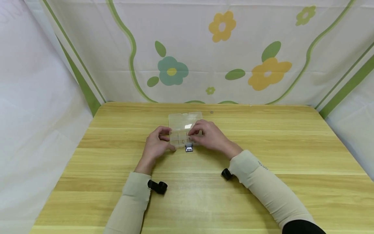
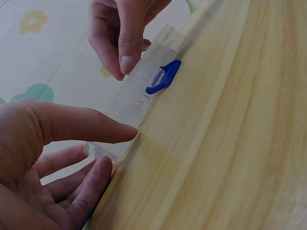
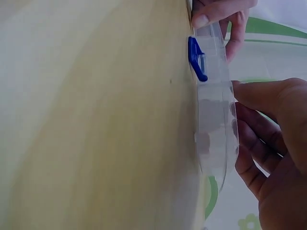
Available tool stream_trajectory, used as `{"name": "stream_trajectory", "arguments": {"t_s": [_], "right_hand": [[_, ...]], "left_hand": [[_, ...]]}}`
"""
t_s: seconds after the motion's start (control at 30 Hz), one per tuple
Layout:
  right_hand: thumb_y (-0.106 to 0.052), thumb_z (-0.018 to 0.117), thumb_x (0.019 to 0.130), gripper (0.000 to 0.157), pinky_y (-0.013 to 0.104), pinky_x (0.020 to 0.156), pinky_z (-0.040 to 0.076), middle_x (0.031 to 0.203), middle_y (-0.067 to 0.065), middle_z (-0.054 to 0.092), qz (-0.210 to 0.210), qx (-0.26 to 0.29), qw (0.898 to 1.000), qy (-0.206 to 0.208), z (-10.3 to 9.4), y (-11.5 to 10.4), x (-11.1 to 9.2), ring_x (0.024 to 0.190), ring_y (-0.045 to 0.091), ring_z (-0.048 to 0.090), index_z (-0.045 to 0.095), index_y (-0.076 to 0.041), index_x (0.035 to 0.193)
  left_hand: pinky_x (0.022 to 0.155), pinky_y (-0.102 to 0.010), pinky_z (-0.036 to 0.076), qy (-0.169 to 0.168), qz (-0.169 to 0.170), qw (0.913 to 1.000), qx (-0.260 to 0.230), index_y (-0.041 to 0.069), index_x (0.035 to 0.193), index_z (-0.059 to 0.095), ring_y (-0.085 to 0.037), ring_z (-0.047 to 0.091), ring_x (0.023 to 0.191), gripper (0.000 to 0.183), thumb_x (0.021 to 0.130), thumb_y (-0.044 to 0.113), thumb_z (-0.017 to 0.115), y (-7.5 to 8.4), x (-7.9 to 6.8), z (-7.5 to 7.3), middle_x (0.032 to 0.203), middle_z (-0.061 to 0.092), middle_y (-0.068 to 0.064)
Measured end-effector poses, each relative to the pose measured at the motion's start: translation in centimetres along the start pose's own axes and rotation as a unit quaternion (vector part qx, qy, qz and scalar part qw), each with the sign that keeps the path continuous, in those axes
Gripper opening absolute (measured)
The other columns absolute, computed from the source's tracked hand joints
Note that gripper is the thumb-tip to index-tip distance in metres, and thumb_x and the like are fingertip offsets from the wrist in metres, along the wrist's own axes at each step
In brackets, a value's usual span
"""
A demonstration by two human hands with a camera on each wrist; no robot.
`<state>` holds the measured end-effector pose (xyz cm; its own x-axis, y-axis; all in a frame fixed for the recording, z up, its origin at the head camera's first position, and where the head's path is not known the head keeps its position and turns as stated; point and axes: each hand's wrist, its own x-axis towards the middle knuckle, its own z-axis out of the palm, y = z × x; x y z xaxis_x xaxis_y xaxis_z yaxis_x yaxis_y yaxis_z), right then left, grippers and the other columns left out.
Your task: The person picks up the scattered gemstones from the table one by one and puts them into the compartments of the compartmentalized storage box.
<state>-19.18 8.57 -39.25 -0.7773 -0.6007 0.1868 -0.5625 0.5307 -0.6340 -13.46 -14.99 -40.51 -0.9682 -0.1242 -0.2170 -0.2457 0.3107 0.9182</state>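
Note:
A clear plastic compartment box (image 1: 174, 139) stands on the table, its transparent lid (image 1: 179, 121) raised at the back. A blue clasp (image 1: 189, 148) hangs at its front. My left hand (image 1: 157, 143) holds the box's left end, thumb at the front corner and fingers along the side. My right hand (image 1: 208, 135) reaches over the right half, thumb and fingertips bent close together at the compartments. Whether something small is between those fingertips cannot be made out. One small round translucent piece (image 2: 139, 106) shows through the front wall in the left wrist view.
A small greyish round piece (image 1: 211, 112) lies behind the box near the back edge of the wooden table (image 1: 187, 201). A white curtain (image 1: 198, 48) with printed flowers rises behind the table. Black wrist cameras sit on both beige sleeves (image 1: 245, 165).

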Motion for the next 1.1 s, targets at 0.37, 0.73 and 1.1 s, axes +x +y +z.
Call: {"name": "stream_trajectory", "arguments": {"t_s": [0.37, 0.73, 1.1], "right_hand": [[-0.010, 0.081, 0.096, 0.008, 0.036, 0.082, 0.054, 0.100, -0.003, 0.077, 0.023, 0.000, 1.000, 0.015, -1.2, 1.0, -0.5, 0.093, 0.017, 0.066, 0.084, -0.015, 0.102], [-0.010, 0.079, 0.097, 0.008, 0.035, 0.078, 0.052, 0.099, 0.002, 0.075, 0.048, -0.016, 0.998, 0.038, -2.4, 2.7, -0.8, 0.092, 0.019, 0.065, 0.084, -0.012, 0.103], [-0.011, 0.082, 0.095, 0.007, 0.036, 0.078, 0.054, 0.100, 0.004, 0.075, 0.063, -0.009, 0.996, 0.068, -3.1, 4.0, -0.8, 0.099, 0.023, 0.070, 0.083, -0.012, 0.102]], "left_hand": [[0.101, -0.044, 0.052, -0.002, -0.004, 1.0000, 0.003, 0.014, 0.136, 0.068, -0.029, 0.062, 0.121, 0.073, 0.071, -0.010, 0.088, 0.1, -0.1, 0.0, 0.141, 0.066, -0.009], [0.100, -0.044, 0.053, 0.000, -0.001, 1.0000, 0.005, 0.014, 0.136, 0.068, -0.030, 0.062, 0.120, 0.072, 0.071, -0.010, 0.088, -0.1, -0.1, 0.1, 0.140, 0.067, -0.009], [0.100, -0.043, 0.051, 0.001, -0.002, 1.0000, 0.006, 0.015, 0.136, 0.068, -0.029, 0.061, 0.120, 0.072, 0.072, -0.010, 0.087, -0.1, 0.0, 0.1, 0.140, 0.067, -0.009]]}}
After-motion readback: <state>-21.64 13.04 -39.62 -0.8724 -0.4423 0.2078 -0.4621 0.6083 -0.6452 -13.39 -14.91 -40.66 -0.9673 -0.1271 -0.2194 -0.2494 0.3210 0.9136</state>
